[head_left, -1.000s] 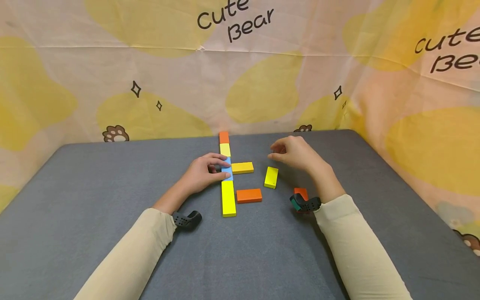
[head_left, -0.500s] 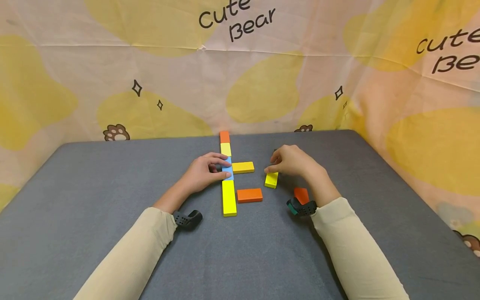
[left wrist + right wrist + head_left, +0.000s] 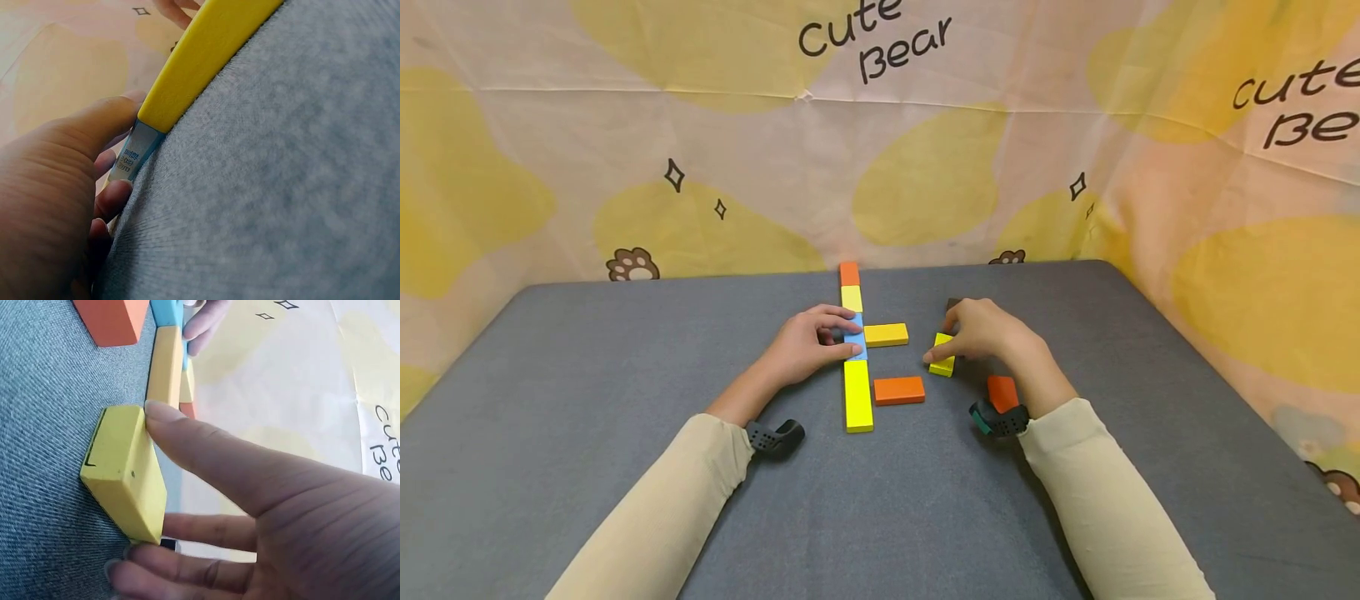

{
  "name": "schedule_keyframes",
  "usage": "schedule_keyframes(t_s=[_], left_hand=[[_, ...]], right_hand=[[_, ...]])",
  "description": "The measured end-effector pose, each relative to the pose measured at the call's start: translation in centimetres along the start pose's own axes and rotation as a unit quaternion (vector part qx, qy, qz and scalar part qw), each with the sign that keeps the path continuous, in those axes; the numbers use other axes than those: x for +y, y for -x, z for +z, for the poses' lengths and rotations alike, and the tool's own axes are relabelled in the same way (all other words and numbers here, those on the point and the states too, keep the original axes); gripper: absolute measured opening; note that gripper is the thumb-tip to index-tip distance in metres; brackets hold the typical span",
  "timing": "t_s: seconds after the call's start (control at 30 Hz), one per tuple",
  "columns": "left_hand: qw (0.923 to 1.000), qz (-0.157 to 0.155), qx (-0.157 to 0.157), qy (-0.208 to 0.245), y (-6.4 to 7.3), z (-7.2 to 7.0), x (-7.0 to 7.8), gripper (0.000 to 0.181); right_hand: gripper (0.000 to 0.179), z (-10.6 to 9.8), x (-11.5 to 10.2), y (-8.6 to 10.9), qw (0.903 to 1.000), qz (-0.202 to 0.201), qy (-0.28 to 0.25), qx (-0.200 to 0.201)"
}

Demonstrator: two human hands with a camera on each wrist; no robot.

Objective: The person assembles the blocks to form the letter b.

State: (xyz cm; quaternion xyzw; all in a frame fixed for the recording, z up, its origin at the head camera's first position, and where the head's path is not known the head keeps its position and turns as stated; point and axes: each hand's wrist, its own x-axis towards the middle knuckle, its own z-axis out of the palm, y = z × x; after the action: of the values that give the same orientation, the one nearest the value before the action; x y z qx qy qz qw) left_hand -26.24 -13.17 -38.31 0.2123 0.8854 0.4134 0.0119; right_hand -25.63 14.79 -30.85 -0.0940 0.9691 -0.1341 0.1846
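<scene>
My left hand (image 3: 805,343) rests over a blue block (image 3: 856,347) in a line of blocks, its thumb and fingers around the block. In the left wrist view, printed marks show on the blue block (image 3: 128,156), which meets a long yellow block (image 3: 200,62) at its end. My right hand (image 3: 985,329) is at a short yellow block (image 3: 942,367) lying slightly turned, right of the line. The right wrist view puts the thumb on one edge of this yellow block (image 3: 122,450), with fingertips at its opposite end.
The line continues with a pale yellow block (image 3: 851,298) and an orange block (image 3: 848,273). Right of it lie a yellow block (image 3: 886,335) and an orange block (image 3: 899,391). A red-orange block (image 3: 1002,392) and a dark block (image 3: 953,302) are near my right arm.
My right hand has come down and nearer, from behind the short yellow block onto it, uncovering part of the dark block. My left hand stays on the blue block.
</scene>
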Motion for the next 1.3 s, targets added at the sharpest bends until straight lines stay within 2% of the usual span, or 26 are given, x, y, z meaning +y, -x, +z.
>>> schedule_keyframes(t_s=[0.5,0.93,1.3], left_hand=[[1.0000,-0.003,-0.002,-0.001,0.0,0.0,0.0,0.032],[1.0000,-0.001,-0.002,-0.005,0.0,0.0,0.1,0.033],[1.0000,-0.002,0.001,-0.005,0.0,0.0,0.0,0.033]], right_hand=[[0.054,0.4,-0.1,-0.2,0.9986,-0.047,-0.021,0.015],[0.048,0.5,0.2,-0.5,0.9973,-0.063,-0.015,0.034],[0.043,0.8,1.1,-0.9,0.9939,-0.093,-0.024,0.054]])
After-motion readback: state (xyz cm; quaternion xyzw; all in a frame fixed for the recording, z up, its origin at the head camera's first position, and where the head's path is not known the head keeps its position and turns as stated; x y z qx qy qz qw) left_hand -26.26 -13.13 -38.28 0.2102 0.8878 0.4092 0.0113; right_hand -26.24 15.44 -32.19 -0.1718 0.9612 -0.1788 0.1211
